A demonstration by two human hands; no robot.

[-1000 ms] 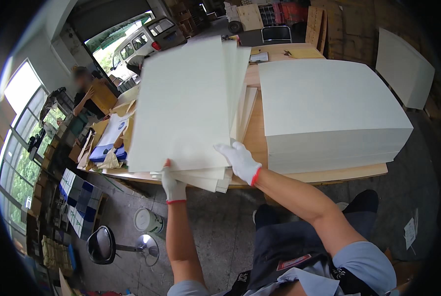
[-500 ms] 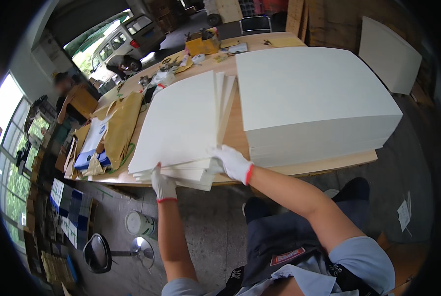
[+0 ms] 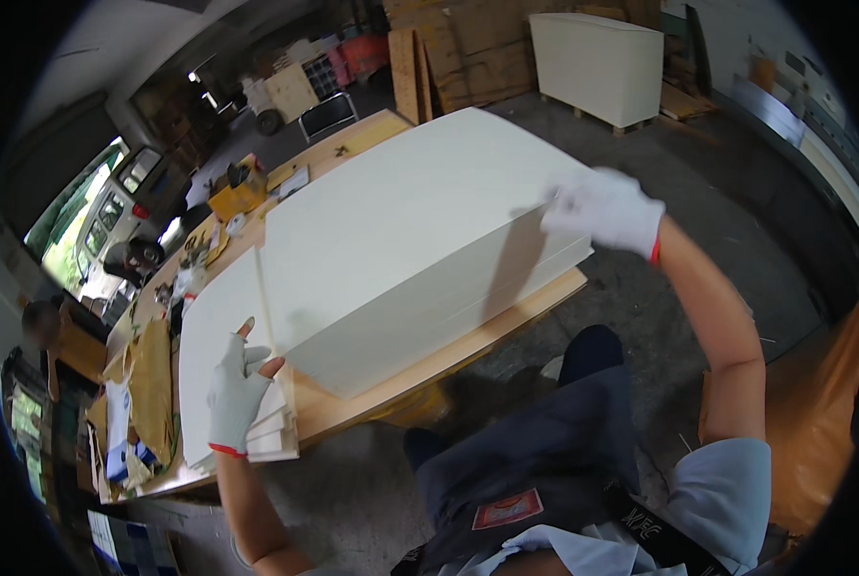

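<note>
A tall stack of large white sheets (image 3: 391, 221) stands on the wooden table, one corner toward my right side. My right hand (image 3: 607, 213), in a white knit glove with a red cuff, is at the stack's right corner by the top edge. Its fingers are smeared by motion, so I cannot tell whether they grip a sheet. My left hand (image 3: 237, 396), gloved with bare fingertips showing, is open, its fingers apart. It hovers over the near end of a lower, fanned pile of white sheets (image 3: 208, 326), left of the tall stack.
The wooden table (image 3: 352, 411) shows along the near edge. Brown wrapping paper (image 3: 151, 384), a yellow box (image 3: 237, 192) and small tools lie along its left and far sides. Another white stack (image 3: 597, 72) stands on a pallet beyond. A person holds a cardboard box (image 3: 82, 350) at far left.
My view has swung right. My right hand has left the fanned pile and moved to the tall stack's right corner. My left hand has come off the pile's near edge and spread its fingers.
</note>
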